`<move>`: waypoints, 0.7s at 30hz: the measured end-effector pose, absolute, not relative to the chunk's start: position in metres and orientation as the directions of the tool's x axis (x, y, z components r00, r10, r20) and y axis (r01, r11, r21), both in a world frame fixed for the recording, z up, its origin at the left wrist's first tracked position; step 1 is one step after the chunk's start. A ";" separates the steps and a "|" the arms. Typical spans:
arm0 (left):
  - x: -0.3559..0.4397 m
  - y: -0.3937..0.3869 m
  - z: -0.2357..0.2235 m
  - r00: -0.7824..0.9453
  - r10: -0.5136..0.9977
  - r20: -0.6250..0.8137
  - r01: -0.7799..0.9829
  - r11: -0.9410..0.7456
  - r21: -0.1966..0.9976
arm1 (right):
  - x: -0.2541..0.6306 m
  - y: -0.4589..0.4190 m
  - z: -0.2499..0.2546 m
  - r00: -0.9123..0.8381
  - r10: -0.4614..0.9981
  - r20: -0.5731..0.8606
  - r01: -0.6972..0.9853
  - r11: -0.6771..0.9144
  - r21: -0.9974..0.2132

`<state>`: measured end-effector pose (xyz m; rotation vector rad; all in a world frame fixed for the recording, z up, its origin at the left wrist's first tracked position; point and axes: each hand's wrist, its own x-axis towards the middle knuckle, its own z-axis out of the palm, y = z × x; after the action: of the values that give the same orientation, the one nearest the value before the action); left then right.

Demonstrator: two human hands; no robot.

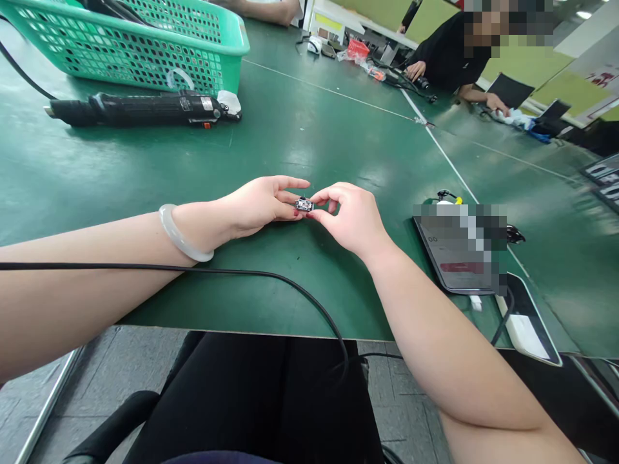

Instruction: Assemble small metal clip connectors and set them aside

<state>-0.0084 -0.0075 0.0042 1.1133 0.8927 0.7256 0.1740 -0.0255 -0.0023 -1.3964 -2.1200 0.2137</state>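
Between my two hands is a small black-and-silver part that looks like a tiny circuit board; its exact kind is too small to make out. My left hand grips its left side between thumb and fingers, the index finger stretched out above. From the right, my right hand pinches the other side with thumb and forefinger. Both hands hold the part just above the green table. A black cable passes across my left forearm and curves down over the table's front edge.
A black electric screwdriver lies at the back left, before a green basket. To the right are a phone and a white-edged device with a cable. Across the table a person in black handles items.
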 end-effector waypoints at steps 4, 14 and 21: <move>-0.008 -0.009 0.006 0.456 0.859 -0.232 -0.060 0.289 0.955 | 0.175 -0.023 -0.004 -0.252 0.867 0.430 0.786 0.442 -0.432; -0.007 -0.008 0.004 0.500 0.840 -0.211 -0.152 0.325 0.933 | 0.168 -0.024 -0.003 -0.200 0.850 0.488 0.776 0.441 -0.450; -0.007 -0.006 0.005 0.465 0.845 -0.266 -0.130 0.363 0.923 | 0.152 -0.029 -0.004 -0.226 0.852 0.473 0.752 0.461 -0.471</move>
<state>-0.0067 -0.0058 0.0050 1.0006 0.8680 0.7410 0.1520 -0.0290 -0.0038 -1.3323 -2.0192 0.1838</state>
